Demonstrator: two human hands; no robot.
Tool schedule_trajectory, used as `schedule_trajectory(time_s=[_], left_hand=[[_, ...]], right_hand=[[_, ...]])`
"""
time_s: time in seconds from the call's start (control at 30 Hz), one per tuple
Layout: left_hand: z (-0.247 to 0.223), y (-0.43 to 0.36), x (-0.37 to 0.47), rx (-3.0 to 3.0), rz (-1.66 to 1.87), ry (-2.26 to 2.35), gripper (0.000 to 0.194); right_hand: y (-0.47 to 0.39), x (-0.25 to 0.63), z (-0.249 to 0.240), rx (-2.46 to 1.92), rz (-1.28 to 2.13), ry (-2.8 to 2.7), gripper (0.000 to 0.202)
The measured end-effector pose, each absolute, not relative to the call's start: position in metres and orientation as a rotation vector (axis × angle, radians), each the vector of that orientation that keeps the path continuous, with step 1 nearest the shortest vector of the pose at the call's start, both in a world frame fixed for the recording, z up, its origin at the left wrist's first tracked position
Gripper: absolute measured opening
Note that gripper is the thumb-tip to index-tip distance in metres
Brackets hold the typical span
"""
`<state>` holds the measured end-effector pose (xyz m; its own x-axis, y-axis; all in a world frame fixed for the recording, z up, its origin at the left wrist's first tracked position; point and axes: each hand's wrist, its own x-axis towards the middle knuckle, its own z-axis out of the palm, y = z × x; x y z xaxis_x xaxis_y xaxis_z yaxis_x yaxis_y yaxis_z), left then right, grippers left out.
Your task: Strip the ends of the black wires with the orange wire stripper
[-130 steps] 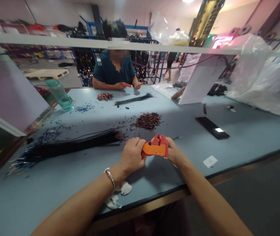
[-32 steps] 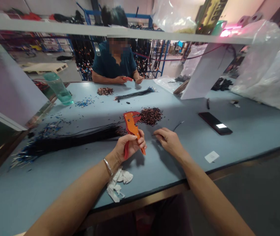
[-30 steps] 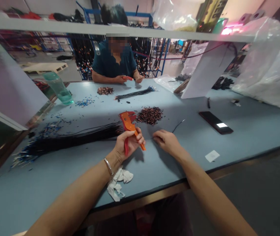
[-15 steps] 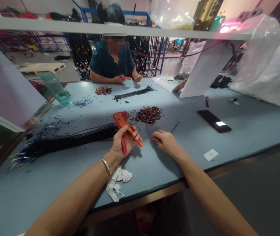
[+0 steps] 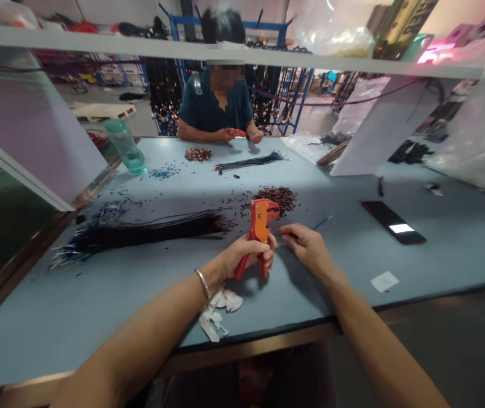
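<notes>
orange-and-red pliers (image 5: 261,225) (handles (image 5: 242,267) spread) sit in curled left fingers (image 5: 269,259), right fingers (image 5: 292,229) tightly pinching dark wire (image 5: 323,222).

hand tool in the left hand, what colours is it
The hand tool is orange and red, seen best in the head view.

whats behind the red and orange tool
Behind the red and orange tool, held in the left hand, lies a pile of dark and copper-coloured bits; what the tool covers cannot be seen.

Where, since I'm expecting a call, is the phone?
In the head view, the phone lies right of the right hand, beyond the white paper slip.
</notes>
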<state>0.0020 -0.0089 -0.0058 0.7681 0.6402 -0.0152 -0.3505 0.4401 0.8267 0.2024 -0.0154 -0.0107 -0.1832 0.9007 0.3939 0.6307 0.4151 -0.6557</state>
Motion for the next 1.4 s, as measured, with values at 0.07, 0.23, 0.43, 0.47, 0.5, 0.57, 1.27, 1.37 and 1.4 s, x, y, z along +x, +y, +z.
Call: schedule_trajectory(time_s=[0.07, 0.23, 0.43, 0.47, 0.5, 0.57, 1.27, 1.37, 1.4], left_hand=[[-0.005, -0.007, 0.001, 0.889, 0.654, 0.360, 0.022], [-0.002, -0.005, 0.000, 0.802, 0.678, 0.373, 0.021], [-0.001, -0.006, 0.001, 0.863, 0.599, 0.356, 0.026], [-0.001, -0.007, 0.002, 0.880, 0.601, 0.361, 0.027], [-0.001, -0.007, 0.002, 0.894, 0.613, 0.369, 0.028], [-0.001, -0.007, 0.003, 0.919, 0.667, 0.396, 0.031], [-0.003, -0.006, -0.004, 1.835, 0.987, 0.803, 0.024], [-0.002, -0.009, -0.003, 1.995, 0.934, 0.764, 0.021], [-0.001, -0.010, -0.002, 2.043, 0.916, 0.761, 0.020]], right_hand=[[-0.016, 0.202, -0.007, -1.336, 0.482, -1.831, 0.018], [-0.017, 0.202, -0.002, -1.390, 0.579, -1.694, 0.018], [-0.024, 0.199, 0.006, -1.301, 0.682, -1.533, 0.021], [-0.025, 0.199, 0.006, -1.304, 0.665, -1.518, 0.021], [-0.025, 0.199, 0.007, -1.310, 0.641, -1.504, 0.021], [-0.026, 0.199, 0.007, -1.321, 0.596, -1.480, 0.021], [-0.022, 0.192, 0.001, -1.383, 0.407, -1.637, 0.015], [-0.020, 0.188, -0.003, -1.391, 0.404, -1.753, 0.018], [-0.019, 0.187, -0.004, -1.397, 0.401, -1.774, 0.018]])
